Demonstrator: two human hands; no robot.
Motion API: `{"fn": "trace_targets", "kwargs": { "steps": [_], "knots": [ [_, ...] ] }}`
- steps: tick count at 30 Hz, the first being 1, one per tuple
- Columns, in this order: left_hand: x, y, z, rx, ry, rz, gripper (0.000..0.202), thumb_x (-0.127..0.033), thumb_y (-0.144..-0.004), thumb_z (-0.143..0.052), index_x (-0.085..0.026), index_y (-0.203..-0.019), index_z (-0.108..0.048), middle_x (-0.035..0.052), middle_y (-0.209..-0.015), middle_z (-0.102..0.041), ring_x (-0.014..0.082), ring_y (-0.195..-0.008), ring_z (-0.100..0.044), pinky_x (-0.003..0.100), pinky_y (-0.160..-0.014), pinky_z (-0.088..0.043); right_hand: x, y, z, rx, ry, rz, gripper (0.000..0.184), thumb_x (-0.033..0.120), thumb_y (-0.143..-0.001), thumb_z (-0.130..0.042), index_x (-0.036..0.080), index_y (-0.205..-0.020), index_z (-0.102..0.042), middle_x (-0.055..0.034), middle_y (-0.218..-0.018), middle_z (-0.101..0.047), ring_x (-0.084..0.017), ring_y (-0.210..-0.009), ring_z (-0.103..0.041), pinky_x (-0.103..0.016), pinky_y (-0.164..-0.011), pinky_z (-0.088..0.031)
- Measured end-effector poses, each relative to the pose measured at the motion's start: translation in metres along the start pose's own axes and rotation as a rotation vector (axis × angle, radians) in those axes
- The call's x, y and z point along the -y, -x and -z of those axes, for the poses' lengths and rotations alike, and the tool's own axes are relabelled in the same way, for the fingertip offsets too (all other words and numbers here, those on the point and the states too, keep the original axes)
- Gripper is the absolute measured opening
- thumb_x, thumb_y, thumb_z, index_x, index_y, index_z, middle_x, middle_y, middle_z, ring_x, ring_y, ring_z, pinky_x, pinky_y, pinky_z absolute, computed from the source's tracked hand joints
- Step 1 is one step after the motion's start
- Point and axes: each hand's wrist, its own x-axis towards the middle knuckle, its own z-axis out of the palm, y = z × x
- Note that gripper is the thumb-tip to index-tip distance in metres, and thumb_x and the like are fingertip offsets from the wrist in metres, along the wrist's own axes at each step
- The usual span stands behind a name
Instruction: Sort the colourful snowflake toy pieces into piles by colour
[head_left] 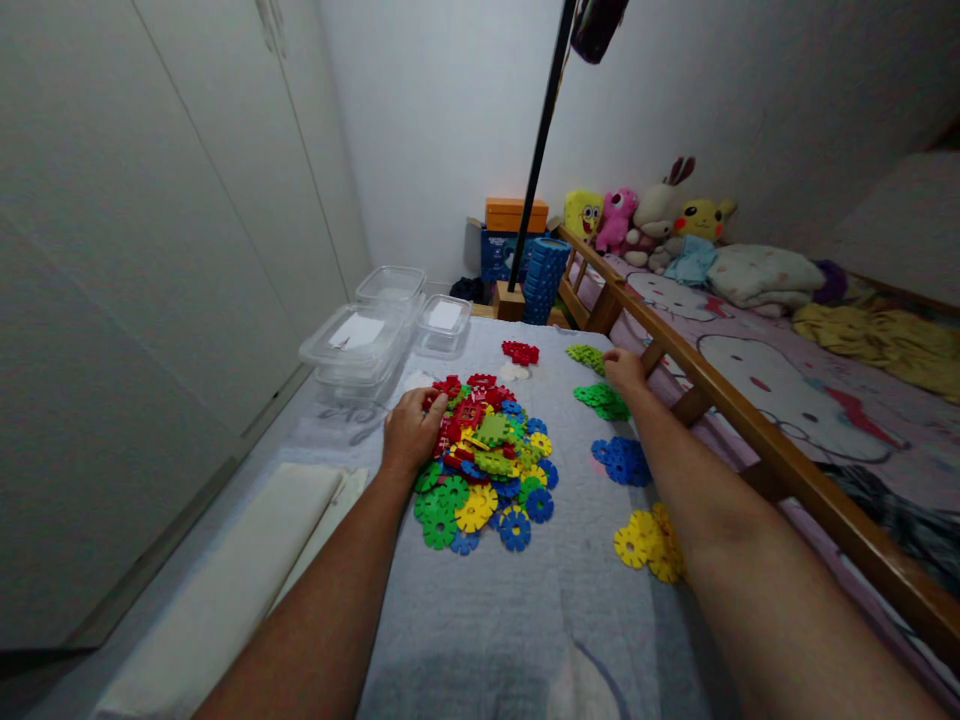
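A mixed heap of plastic notched building discs (477, 507), in red, green, yellow and blue, lies in the middle of the cloth. My left hand (409, 432) is at its left edge, fingers curled against the red pieces; a bit of red shows between thumb and fingers. My right hand (624, 368) reaches to the far right, fingers bent together at the edge of the light green discs (585, 355). Whatever its fingertips hold is hidden. Nearer along that side lie green discs (600, 400), blue discs (627, 461) and yellow discs (646, 540). Red pieces (520, 352) sit at the back.
Clear plastic boxes (352, 345) with lids stand at the back left, before a folded white cloth (232, 580). A wooden bed rail (697, 400) runs along the right. Behind the cloth-covered surface (480, 640) rise a black pole (541, 140) and a blue foam roller (546, 280).
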Motion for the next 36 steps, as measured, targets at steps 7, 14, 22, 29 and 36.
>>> {"fn": "trace_targets", "kwargs": {
  "steps": [7,14,22,29,36],
  "knots": [
    [0.001,0.000,-0.001,-0.010,0.006,0.000,0.043,-0.053,-0.095,-0.043,-0.022,-0.107,-0.070,0.0107,-0.117,-0.072,0.0274,-0.115,-0.064,0.042,-0.104,-0.047,0.098,0.051,-0.028,0.486,-0.162,0.420,0.018,0.016,-0.081,-0.063,0.014,-0.092,-0.077,-0.0034,-0.088,-0.077,-0.015,-0.081,-0.067,-0.023,-0.077,-0.048],
    [0.001,0.000,-0.001,-0.010,0.013,0.015,0.042,-0.052,-0.094,-0.044,-0.022,-0.107,-0.069,0.0106,-0.117,-0.072,0.0273,-0.115,-0.064,0.042,-0.104,-0.047,0.153,0.079,-0.070,0.473,-0.026,0.315,0.025,0.024,-0.085,-0.070,0.012,-0.107,-0.076,-0.0083,-0.099,-0.077,-0.017,-0.085,-0.067,-0.023,-0.073,-0.047],
    [-0.001,0.001,0.000,-0.006,-0.001,0.019,0.040,-0.051,-0.095,-0.043,-0.022,-0.106,-0.070,0.0106,-0.117,-0.072,0.0268,-0.113,-0.065,0.041,-0.103,-0.047,0.159,0.082,-0.095,0.442,-0.226,0.041,0.031,0.012,-0.071,-0.073,0.013,-0.102,-0.075,-0.0025,-0.080,-0.073,-0.015,-0.068,-0.064,-0.022,-0.064,-0.046],
    [-0.003,0.001,0.001,0.004,0.000,0.017,0.041,-0.050,-0.095,-0.043,-0.021,-0.105,-0.070,0.0109,-0.117,-0.072,0.0271,-0.112,-0.065,0.042,-0.104,-0.046,0.154,0.078,-0.091,0.498,-0.341,0.046,0.024,0.016,-0.074,-0.071,0.013,-0.098,-0.075,-0.0025,-0.082,-0.073,-0.015,-0.070,-0.064,-0.024,-0.065,-0.048],
    [-0.002,0.002,0.000,0.004,-0.003,0.017,0.040,-0.049,-0.096,-0.042,-0.021,-0.104,-0.069,0.0108,-0.117,-0.072,0.0268,-0.114,-0.064,0.042,-0.105,-0.045,0.168,0.082,-0.097,0.555,-0.207,0.144,0.037,0.020,-0.070,-0.080,0.014,-0.106,-0.074,-0.0062,-0.098,-0.075,-0.018,-0.081,-0.066,-0.025,-0.067,-0.048]
  ]
}}
